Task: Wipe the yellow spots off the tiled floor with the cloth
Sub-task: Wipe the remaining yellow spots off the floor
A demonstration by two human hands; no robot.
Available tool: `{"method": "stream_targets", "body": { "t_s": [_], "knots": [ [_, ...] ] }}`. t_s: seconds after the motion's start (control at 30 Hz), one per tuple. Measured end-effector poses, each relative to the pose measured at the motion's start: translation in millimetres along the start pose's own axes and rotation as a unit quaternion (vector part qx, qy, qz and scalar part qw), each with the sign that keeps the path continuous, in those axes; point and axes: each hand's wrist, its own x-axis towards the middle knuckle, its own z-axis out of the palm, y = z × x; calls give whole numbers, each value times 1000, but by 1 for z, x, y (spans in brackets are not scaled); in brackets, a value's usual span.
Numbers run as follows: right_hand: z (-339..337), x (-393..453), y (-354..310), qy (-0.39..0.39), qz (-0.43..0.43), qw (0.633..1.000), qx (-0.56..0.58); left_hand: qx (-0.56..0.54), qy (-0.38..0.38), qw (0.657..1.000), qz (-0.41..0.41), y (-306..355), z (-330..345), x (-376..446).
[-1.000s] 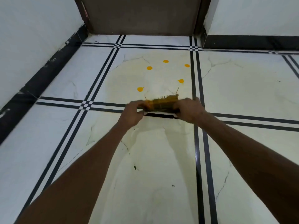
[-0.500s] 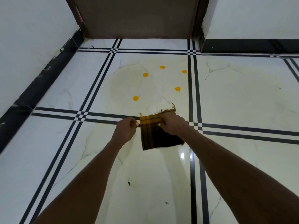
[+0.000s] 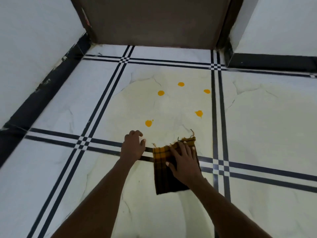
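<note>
A yellow and dark checked cloth (image 3: 161, 169) with a frayed top edge lies flat on the white tiled floor (image 3: 257, 126), across a black stripe. My right hand (image 3: 184, 160) presses down on it, palm flat, fingers spread. My left hand (image 3: 133, 148) rests on the floor just left of the cloth, fingers curled, apart from it and holding nothing. Several yellow spots sit on the tile beyond the cloth. The nearest spot (image 3: 148, 123) is just ahead of my left hand, another spot (image 3: 199, 113) lies ahead of the cloth, and three more lie farther back.
A brown door (image 3: 154, 21) closes the far end. White walls with black skirting (image 3: 42, 93) run along the left and at the back right (image 3: 274, 63). Black double stripes (image 3: 217, 117) cross the floor in a grid.
The cloth, held bunched in both hands, was opened and laid flat on the floor. My left hand let go of it and my right hand now presses on it.
</note>
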Motion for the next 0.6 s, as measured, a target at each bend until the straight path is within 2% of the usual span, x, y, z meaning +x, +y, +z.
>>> {"method": "stream_targets", "body": {
  "t_s": [0.1, 0.23, 0.33, 0.5, 0.6],
  "knots": [
    [2, 8, -1, -17, 0, 1000, -19, 26, -44, 999, 1, -12, -4, 17],
    [-9, 26, 5, -47, 12, 999, -20, 49, -56, 997, -10, -12, -11, 32],
    [1, 34, 4, 1, 19, 999, -35, 91, -3, 996, 21, -21, -3, 50],
    [15, 59, 11, 94, 45, 993, -63, 131, 155, 976, 75, -44, 22, 113],
    [6, 77, 41, 129, 72, 986, -77, 134, 189, 970, 77, -44, 40, 125]
  ]
}}
